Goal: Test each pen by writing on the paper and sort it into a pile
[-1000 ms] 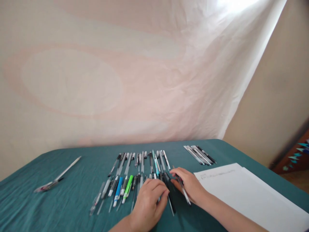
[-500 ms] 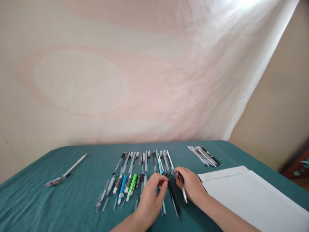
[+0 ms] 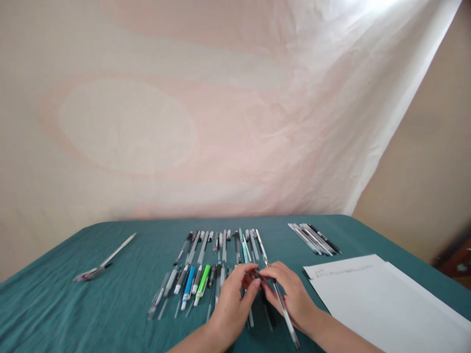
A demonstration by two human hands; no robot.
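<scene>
Over the front of the pen rows, my left hand [image 3: 233, 296] and my right hand [image 3: 290, 294] meet at the fingertips. A slim clear-barrelled pen [image 3: 285, 314] is gripped in my right hand, slanting toward me. My left hand is pinched around a small dark piece [image 3: 256, 273], largely covered by the fingers; its kind cannot be made out. Below the hands lies a black pen [image 3: 268, 306], partly hidden. Left of them are a green pen [image 3: 202, 284], a blue pen [image 3: 188, 288] and several grey and clear ones. A farther row of pens [image 3: 224, 245] lies behind.
A bunch of pens [image 3: 314, 239] lies at the back right. White paper sheets [image 3: 379, 299] with faint writing at the top cover the right side. Far left on the green cloth [image 3: 55, 304] rests a white pen [image 3: 117, 249] beside small clear pieces [image 3: 91, 273].
My right hand has moved left to meet my left hand, and the pen in it now points farther toward me. The view has shifted slightly.
</scene>
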